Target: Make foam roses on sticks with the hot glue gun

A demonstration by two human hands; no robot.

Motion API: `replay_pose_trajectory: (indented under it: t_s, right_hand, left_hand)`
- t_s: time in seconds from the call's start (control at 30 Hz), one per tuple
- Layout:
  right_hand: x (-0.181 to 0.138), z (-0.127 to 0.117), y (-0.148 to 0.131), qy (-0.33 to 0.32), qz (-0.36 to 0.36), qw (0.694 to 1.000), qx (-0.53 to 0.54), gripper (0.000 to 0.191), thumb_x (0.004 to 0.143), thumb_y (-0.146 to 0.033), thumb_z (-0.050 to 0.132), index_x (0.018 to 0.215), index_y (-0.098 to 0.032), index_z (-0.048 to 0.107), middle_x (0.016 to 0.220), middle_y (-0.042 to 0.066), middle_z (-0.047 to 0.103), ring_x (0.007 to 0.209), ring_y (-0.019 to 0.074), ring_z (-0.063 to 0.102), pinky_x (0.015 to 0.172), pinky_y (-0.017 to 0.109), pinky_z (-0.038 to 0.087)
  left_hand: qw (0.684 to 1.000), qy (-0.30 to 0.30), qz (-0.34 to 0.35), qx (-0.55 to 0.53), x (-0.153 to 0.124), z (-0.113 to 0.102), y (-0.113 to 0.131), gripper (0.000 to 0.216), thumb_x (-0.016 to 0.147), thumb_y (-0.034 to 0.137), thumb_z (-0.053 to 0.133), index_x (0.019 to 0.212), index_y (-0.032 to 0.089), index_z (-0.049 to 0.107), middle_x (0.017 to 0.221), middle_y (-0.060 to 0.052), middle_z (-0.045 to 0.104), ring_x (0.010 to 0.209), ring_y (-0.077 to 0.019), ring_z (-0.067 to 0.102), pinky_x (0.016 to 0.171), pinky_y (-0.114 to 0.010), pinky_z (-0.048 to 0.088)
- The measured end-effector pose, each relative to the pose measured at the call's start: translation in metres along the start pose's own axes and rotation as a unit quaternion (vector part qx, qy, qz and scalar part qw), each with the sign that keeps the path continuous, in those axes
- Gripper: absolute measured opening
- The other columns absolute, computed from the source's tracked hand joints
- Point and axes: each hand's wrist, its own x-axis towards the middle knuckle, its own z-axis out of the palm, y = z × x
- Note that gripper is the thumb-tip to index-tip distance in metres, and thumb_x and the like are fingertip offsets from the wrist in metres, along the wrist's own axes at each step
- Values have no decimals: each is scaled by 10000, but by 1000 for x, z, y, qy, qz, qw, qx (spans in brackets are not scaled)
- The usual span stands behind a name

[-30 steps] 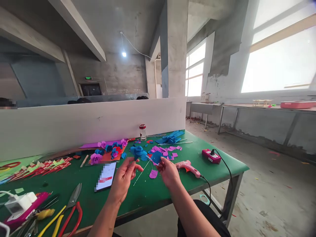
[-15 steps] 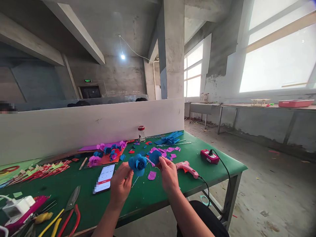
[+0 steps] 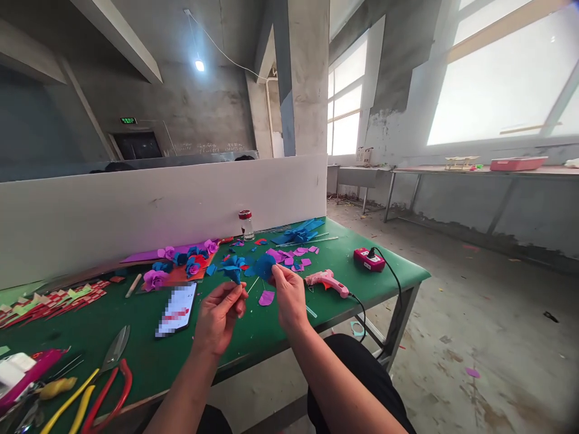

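Note:
My left hand [image 3: 220,317] is closed around the thin stem of a blue foam flower [image 3: 233,269], holding it above the green table [image 3: 271,337]. My right hand [image 3: 288,295] pinches a blue foam petal [image 3: 265,266] right beside the flower head. A loose purple petal [image 3: 266,297] lies on the table between my hands. A pink glue gun [image 3: 325,281] lies just right of my right hand.
A phone [image 3: 176,309] lies left of my hands. Finished purple and blue flowers [image 3: 181,265] and foam scraps [image 3: 294,256] sit behind. Scissors and pliers [image 3: 106,380] lie at the near left. A red power box [image 3: 370,259] and small jar [image 3: 246,225] stand beyond; a white divider [image 3: 158,211] backs the table.
My left hand picked up the blue flower from the table and now holds it by the stem, head tilted away. My right hand brought the blue petal against it. The view shifted left.

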Motion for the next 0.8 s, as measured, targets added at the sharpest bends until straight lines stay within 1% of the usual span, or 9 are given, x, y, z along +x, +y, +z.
replay_pose_trajectory:
  t_s: [0.1, 0.17, 0.23, 0.33, 0.47, 0.63, 0.8]
  right_hand:
    - [-2, 1, 0, -8, 15, 1000, 1, 321, 739, -464, 598, 575, -216, 477, 575, -22, 407, 630, 142, 380, 549, 248, 339]
    - [-3, 2, 2, -14, 25, 1000, 1, 309, 733, -471, 601, 590, -214, 504, 575, -18, 427, 630, 145, 401, 543, 246, 344]
    - [-4, 2, 3, -18, 32, 999, 1, 309, 732, -476, 604, 599, -211, 520, 571, -20, 439, 621, 144, 418, 542, 244, 351]
    - [-5, 4, 3, -21, 33, 999, 9, 324, 726, -472, 609, 573, -203, 513, 555, -32, 438, 588, 130, 423, 561, 248, 370]
    - [-6, 5, 3, -25, 38, 999, 29, 329, 716, -452, 628, 539, -197, 517, 540, -44, 443, 565, 120, 435, 581, 254, 393]
    - [-6, 5, 6, -28, 50, 997, 43, 307, 723, -435, 645, 547, -196, 568, 516, -45, 473, 537, 121, 448, 553, 257, 392]
    - [-7, 3, 5, -37, 56, 996, 52, 296, 730, -422, 651, 551, -200, 573, 485, -55, 449, 518, 115, 424, 514, 246, 350]
  left_hand:
    - [1000, 5, -5, 17, 0, 2, 0, 294, 550, 351, 870, 721, 170, 714, 654, -15, 665, 469, -77, 478, 448, -228, 374]
    - [999, 11, 9, 40, -1, 4, 0, 289, 554, 361, 859, 720, 168, 722, 645, -15, 667, 475, -80, 485, 460, -228, 384]
    - [996, 20, 39, 81, -3, 7, 0, 271, 581, 377, 839, 708, 165, 728, 632, -13, 665, 489, -86, 496, 483, -231, 405]
    - [981, 32, 91, 169, -7, 10, 2, 243, 652, 398, 792, 691, 166, 730, 583, -2, 644, 495, -99, 509, 516, -239, 434]
    - [961, 46, 135, 238, -9, 9, 0, 230, 689, 410, 747, 695, 181, 728, 542, 12, 630, 466, -115, 515, 485, -241, 434]
    - [946, 42, 149, 284, -8, 7, -6, 207, 697, 396, 718, 708, 190, 730, 493, 31, 592, 444, -118, 517, 453, -226, 419]
    - [934, 43, 164, 314, -8, 7, -8, 203, 714, 392, 687, 716, 192, 725, 473, 40, 570, 428, -118, 515, 439, -222, 415]
